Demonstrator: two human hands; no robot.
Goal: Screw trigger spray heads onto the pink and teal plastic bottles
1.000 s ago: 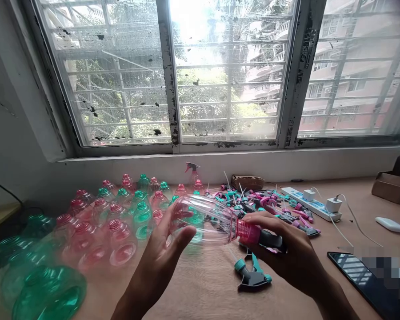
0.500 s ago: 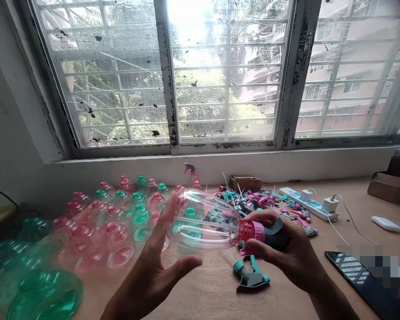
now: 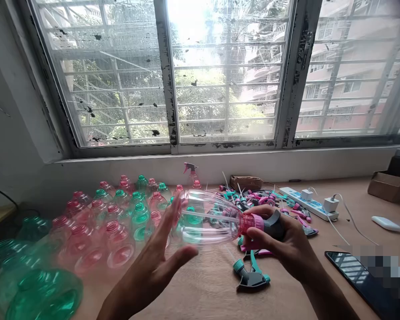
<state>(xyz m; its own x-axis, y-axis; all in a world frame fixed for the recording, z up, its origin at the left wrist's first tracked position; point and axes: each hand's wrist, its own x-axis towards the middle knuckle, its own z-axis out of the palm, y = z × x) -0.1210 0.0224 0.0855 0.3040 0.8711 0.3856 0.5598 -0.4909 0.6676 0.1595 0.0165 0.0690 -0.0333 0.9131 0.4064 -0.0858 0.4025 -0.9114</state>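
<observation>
A clear pink spray bottle [image 3: 208, 218] lies on its side in the air above the table, neck pointing right. My right hand [image 3: 283, 244] is closed around its pink collar and grey trigger head [image 3: 270, 224]. My left hand [image 3: 160, 262] has its fingers stretched out and its palm flat against the bottle's base. A teal and grey trigger head [image 3: 250, 275] with a dip tube lies on the table just below the bottle.
Several empty pink and green bottles [image 3: 120, 222] crowd the table's left side. A pile of loose trigger heads [image 3: 253, 200] lies behind. A power strip [image 3: 311, 202], a phone [image 3: 360, 278], a white object [image 3: 386, 223] and a cardboard box [image 3: 390, 186] sit at right.
The bottle has turned and lifted slightly in my hands. My right hand has shifted its hold on the trigger head, and my left palm stays against the base.
</observation>
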